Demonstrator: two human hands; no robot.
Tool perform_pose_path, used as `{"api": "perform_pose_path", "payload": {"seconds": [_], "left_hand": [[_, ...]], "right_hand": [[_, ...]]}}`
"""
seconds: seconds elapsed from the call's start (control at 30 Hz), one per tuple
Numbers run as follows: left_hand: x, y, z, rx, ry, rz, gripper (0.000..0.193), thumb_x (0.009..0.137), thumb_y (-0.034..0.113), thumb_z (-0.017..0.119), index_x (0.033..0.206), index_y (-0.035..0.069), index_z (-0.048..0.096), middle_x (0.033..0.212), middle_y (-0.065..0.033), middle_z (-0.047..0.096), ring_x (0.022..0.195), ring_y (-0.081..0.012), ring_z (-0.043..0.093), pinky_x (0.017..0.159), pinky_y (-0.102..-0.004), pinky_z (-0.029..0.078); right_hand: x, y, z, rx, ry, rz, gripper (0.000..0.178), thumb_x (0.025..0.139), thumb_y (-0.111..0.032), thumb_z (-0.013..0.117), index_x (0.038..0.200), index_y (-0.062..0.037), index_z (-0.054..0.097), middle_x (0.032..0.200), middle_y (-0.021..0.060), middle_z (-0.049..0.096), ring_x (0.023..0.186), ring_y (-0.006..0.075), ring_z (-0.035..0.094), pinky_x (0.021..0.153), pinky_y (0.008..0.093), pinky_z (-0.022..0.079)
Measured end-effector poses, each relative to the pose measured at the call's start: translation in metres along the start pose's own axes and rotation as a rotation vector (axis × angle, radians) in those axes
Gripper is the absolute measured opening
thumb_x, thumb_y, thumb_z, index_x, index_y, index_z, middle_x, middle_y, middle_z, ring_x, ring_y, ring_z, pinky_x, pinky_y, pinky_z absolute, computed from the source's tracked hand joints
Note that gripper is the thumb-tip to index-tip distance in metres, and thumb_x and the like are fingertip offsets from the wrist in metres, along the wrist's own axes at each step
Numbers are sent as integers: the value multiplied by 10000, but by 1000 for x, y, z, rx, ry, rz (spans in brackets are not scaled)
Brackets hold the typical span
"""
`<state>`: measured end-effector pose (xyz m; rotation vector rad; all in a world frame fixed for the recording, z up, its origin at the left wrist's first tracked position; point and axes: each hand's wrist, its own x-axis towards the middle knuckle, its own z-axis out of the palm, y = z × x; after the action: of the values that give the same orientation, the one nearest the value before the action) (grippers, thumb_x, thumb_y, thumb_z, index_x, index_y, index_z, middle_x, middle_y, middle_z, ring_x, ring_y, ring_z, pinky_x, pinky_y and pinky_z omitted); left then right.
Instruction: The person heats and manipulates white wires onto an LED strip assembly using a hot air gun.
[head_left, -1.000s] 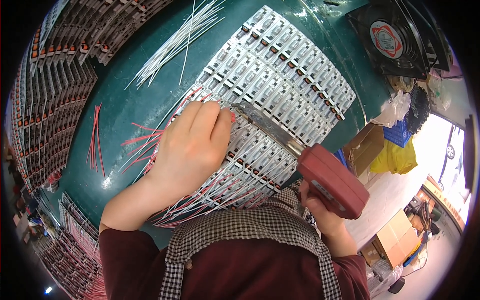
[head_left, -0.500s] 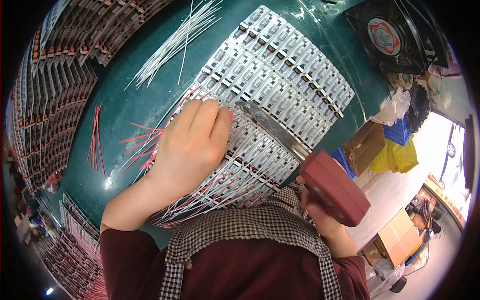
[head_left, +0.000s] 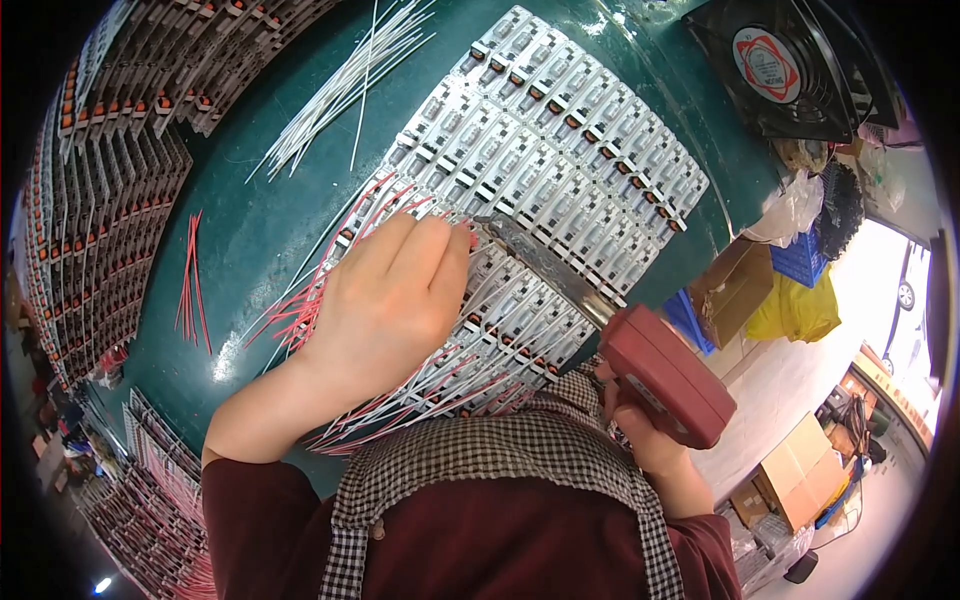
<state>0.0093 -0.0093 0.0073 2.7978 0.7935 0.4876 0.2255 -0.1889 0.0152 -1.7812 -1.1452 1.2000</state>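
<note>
My right hand [head_left: 648,432] is wrapped round the handle of a dark red soldering gun [head_left: 668,375]. The gun's long, blackened metal tip reaches left across a panel of white circuit boards [head_left: 560,165] with small components in rows. Bent over the panel's left part, my left hand [head_left: 395,295] has its fingers closed in a pinch beside the tip's end. Red wires [head_left: 295,312] come out from under its left side, and a spot of red shows at the fingertips. The exact pinch point is hidden. More red and white wires [head_left: 420,395] trail from the near rows.
On the green table [head_left: 235,250] lie a bundle of white wires [head_left: 345,85] and several loose red wires [head_left: 190,285]. Stacked board panels [head_left: 105,220] line the left. A black fan [head_left: 790,75] stands at the far right, with cardboard boxes [head_left: 800,470] beyond the table.
My left hand has shifted slightly right and nearer to me, and the red wires beside it have drawn closer together. The soldering gun has barely moved.
</note>
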Motion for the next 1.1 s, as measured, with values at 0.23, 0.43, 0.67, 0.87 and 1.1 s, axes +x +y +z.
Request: {"api": "perform_pose_path", "payload": {"seconds": [0.23,0.43,0.67,0.87,1.1], "left_hand": [[1,-2,1,-64,-6,-17,97,710,15,620,781,-26,569,703,-56,422,624,-175,474,498,-285,416],[-1,2,-4,-142,-114,-122,328,617,-22,561,942,-35,603,802,-102,504,718,-255,532,607,-346,445],[-1,2,-3,-138,-132,-129,324,621,-17,559,942,-31,600,814,-105,507,743,-265,536,632,-354,450],[1,3,-5,-130,-127,-129,316,625,-13,560,938,-24,606,829,-100,516,741,-266,537,628,-354,452],[2,7,-5,-48,-96,-83,287,628,23,598,912,-15,616,809,-78,520,694,-227,529,554,-325,436]], "right_hand": [[0,3,-3,-71,-18,-43,402,649,-183,777,998,-29,651,1218,207,534,811,242,654,677,297,523],[1,0,0,-7,-5,-8,493,662,-186,775,1083,-1,599,1160,195,574,796,250,656,676,302,524],[16,-6,-3,-388,-10,-399,481,727,-140,701,1154,-19,516,998,92,598,762,217,587,672,322,483],[-7,12,-3,-50,20,-194,727,673,-201,782,1251,58,426,895,112,656,703,230,653,614,294,513],[-18,22,-4,69,15,-83,659,687,-194,767,1211,71,466,1052,166,618,741,238,657,643,287,516]]}}
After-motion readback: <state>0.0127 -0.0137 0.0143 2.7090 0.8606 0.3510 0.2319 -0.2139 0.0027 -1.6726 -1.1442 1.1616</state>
